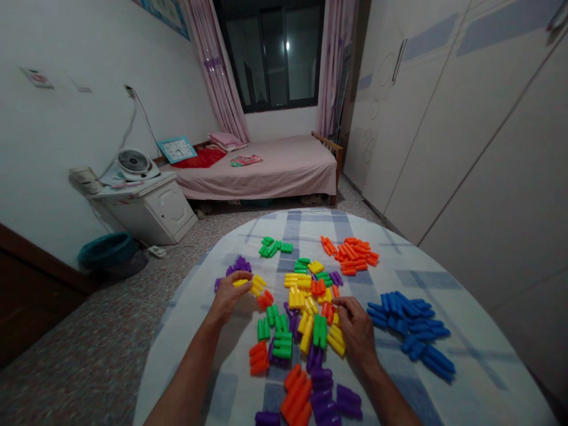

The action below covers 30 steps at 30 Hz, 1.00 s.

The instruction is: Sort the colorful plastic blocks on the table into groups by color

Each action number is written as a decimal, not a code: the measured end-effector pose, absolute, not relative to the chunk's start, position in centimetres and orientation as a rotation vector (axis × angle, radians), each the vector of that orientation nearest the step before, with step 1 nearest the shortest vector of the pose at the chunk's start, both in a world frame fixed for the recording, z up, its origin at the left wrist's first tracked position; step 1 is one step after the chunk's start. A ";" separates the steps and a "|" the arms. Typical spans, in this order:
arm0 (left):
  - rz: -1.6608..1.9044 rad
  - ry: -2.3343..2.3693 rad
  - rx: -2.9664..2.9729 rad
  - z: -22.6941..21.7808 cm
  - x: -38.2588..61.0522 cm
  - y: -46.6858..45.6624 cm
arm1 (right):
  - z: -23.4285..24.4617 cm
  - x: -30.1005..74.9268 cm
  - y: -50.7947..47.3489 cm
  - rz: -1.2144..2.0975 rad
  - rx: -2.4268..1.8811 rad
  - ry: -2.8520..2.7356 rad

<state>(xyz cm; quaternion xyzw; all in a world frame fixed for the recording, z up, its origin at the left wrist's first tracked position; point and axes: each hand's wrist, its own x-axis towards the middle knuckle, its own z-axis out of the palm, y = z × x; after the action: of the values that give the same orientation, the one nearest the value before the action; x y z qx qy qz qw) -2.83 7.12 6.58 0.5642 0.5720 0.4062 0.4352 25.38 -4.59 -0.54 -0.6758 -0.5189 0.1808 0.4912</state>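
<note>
Grooved plastic building blocks in several colours lie on a round table. My left hand [228, 296] is at the left of the mixed blocks, its thumb and fingers closed about a yellow block [241, 283]. More yellow blocks [258, 285] lie just beyond its fingertips, and purple blocks [239, 265] sit behind it. My right hand [357, 328] is at the right of the mixed pile, fingers curled and pinched at a small orange block [336, 291]. Below its fingertips are other orange blocks [328, 312] and yellow blocks [336, 341]. Green blocks [319, 330] lie between the hands.
A sorted heap of blue blocks [410, 322] lies at the right, an orange heap [355, 255] at the back right, and a small green group [273, 247] at the back. A checked cloth [470, 331] covers the table. Beyond stand a bed [284, 165] and a white cabinet [164, 207].
</note>
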 end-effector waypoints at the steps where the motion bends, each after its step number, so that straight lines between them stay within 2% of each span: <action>1: 0.981 1.430 1.389 6.9 -4.0 6.2 | -0.5 25.4 -4.6 0.437 -1.642 -1.261; 8: 0.741 1.588 1.240 5.7 -9.4 1.2 | -0.2 25.3 -4.6 0.437 -1.640 -1.247; 13: 0.743 1.818 1.633 4.6 -10.4 1.6 | 0.0 25.3 -4.5 0.440 -1.659 -1.233; 16: 0.543 2.060 1.943 4.7 -10.2 3.3 | 0.0 25.2 -4.5 0.434 -1.660 -1.239; 20: 0.282 2.192 2.040 4.3 -8.9 6.4 | 0.0 25.3 -4.5 0.437 -1.650 -1.251; 27: 0.424 2.239 2.190 5.5 -4.7 8.9 | -0.3 25.3 -4.5 0.432 -1.649 -1.247; 30: 0.585 1.874 2.380 6.5 -1.0 8.3 | -0.2 25.3 -4.6 0.440 -1.648 -1.219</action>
<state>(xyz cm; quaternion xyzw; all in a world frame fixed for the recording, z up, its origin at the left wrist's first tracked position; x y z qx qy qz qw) -1.04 8.30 6.52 0.7710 0.6073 0.1896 0.0282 25.26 -4.58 -0.16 -0.6812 -0.5039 0.1819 0.4989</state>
